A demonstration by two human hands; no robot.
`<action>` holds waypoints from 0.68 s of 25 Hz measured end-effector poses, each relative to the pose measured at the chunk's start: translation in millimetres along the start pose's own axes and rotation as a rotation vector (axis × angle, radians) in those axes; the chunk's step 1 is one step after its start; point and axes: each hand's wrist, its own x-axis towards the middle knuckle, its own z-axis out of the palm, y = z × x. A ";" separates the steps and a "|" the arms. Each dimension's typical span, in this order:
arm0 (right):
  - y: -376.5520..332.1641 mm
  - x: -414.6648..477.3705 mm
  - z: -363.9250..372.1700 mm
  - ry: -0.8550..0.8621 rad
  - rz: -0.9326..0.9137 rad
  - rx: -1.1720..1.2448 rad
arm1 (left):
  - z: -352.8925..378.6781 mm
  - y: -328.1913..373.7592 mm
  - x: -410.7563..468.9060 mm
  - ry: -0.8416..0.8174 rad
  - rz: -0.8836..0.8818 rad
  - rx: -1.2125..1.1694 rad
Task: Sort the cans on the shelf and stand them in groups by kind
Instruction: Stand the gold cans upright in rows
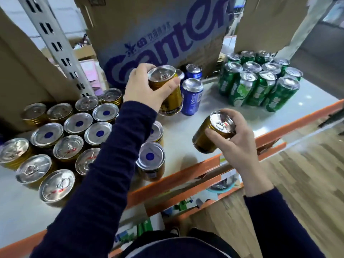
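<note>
Left hand [145,88] gripped a gold can [171,97] near its top. The can was nearly upright, silver pull-tab lid tipped toward the camera, just left of the blue cans [191,97]. Right hand [240,144] curled round a second gold can [201,142], which leaned lid-up over bare white shelf [186,131] in front of the blue cans. Left of the blue cans stood the gold group [46,135], and right of them, well apart, the green cans [260,86]. The orange shelf edge [290,126] ran in front of them.

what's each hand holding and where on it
The left hand grips a gold can round its upper side, just below the lid; the right hand grips a second gold can, tilted, round its side near the lid.
</note>
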 end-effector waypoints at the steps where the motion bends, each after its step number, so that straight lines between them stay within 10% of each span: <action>1: 1.3 5.1 3.4 -0.028 -0.007 0.007 | 2.0 -4.5 5.4 -0.011 -0.031 0.095; 8: 7.9 29.8 8.4 -0.198 -0.065 0.074 | 12.1 -37.6 4.8 -0.162 -0.198 0.712; 17: -10.7 38.8 13.7 -0.389 -0.130 0.157 | -31.0 -37.1 -42.8 0.019 -0.225 0.448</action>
